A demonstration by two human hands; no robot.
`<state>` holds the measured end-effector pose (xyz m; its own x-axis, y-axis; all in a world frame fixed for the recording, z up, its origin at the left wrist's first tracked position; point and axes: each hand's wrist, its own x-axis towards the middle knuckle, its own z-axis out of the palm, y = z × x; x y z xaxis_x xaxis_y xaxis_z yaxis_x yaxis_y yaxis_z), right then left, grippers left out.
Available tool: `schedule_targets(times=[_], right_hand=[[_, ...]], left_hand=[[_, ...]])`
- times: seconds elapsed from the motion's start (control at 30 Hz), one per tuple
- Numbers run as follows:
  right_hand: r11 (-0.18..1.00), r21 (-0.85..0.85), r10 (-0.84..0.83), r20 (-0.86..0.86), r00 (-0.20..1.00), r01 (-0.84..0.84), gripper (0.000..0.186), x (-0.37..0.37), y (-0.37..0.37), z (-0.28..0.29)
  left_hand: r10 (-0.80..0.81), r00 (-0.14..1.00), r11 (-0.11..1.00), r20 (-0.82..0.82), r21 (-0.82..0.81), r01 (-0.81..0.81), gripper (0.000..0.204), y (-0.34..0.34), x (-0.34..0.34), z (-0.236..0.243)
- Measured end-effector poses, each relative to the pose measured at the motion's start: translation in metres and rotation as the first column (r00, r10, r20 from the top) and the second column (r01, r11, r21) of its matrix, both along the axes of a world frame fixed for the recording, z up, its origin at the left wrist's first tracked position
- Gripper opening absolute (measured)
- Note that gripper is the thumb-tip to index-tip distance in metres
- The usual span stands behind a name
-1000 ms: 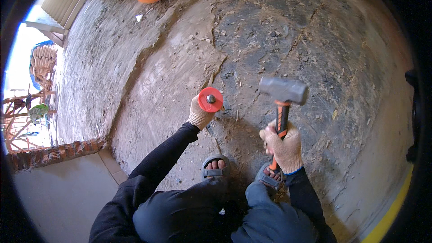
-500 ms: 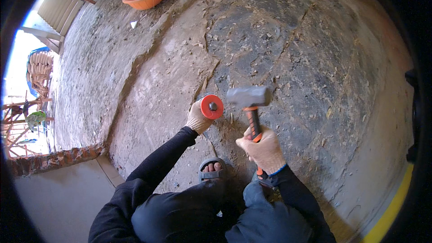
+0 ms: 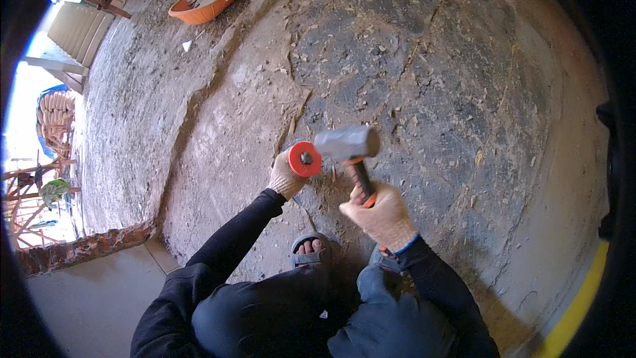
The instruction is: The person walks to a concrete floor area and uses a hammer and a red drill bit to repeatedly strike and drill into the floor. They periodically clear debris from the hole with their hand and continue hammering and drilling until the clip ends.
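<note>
My gloved left hand (image 3: 285, 176) is closed around a chisel (image 3: 305, 159) with a round red hand guard. Its dark metal striking end faces up in the middle of the guard, and its lower part is hidden beneath. My gloved right hand (image 3: 383, 215) grips the black and orange handle of a sledgehammer (image 3: 347, 142). The hammer's grey metal head is slightly blurred and hovers beside the guard, its left end near the guard's upper right edge. Both tools are over the rough, cracked floor (image 3: 371, 86), in front of my sandalled foot (image 3: 309, 250).
An orange basin (image 3: 207, 12) with broken flat pieces lies at the far left. Rubble chips are strewn over the floor. A broken brick edge (image 3: 86, 245) borders a smooth light slab (image 3: 99, 292) at the lower left. Stacked sacks (image 3: 56, 114) stand beyond.
The hammer has swung left, bringing its head closer to the chisel's red guard. My left hand still holds the chisel. The whole view has shifted slightly.
</note>
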<state>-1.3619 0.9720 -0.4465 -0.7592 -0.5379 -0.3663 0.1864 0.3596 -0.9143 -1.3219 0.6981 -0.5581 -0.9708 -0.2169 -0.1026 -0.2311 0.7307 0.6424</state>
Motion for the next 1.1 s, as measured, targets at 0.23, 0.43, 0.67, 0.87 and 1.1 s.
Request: schedule_targets(times=[0.23, 0.43, 0.67, 0.87, 1.1], right_hand=[[0.924, -0.167, -0.301, 0.242, 0.922, 0.345, 0.022, 0.002, -0.024, -0.005], [0.977, 0.213, -0.102, 0.329, 0.939, 0.032, 0.030, 0.017, -0.003, -0.023], [0.769, -0.397, -0.464, 0.193, 0.865, 0.501, 0.020, -0.027, -0.004, 0.029], [0.989, 0.125, -0.097, 0.141, 0.985, 0.079, 0.024, 0.018, -0.028, -0.025], [0.893, -0.224, -0.331, 0.258, 0.907, 0.390, 0.020, -0.027, 0.011, 0.032]], left_hand=[[-0.021, 0.999, 0.998, -0.029, -0.053, 0.020, 0.036, 0.001, 0.005, 0.001], [-0.012, 1.000, 0.999, -0.025, 0.051, 0.013, 0.037, -0.002, -0.001, 0.005], [-0.028, 1.000, 0.999, -0.006, -0.024, 0.028, 0.038, -0.001, 0.004, -0.002], [-0.003, 1.000, 0.999, -0.030, 0.049, 0.005, 0.035, 0.004, 0.003, 0.000], [-0.033, 0.997, 0.999, -0.067, -0.024, 0.031, 0.033, 0.001, 0.005, -0.001]])
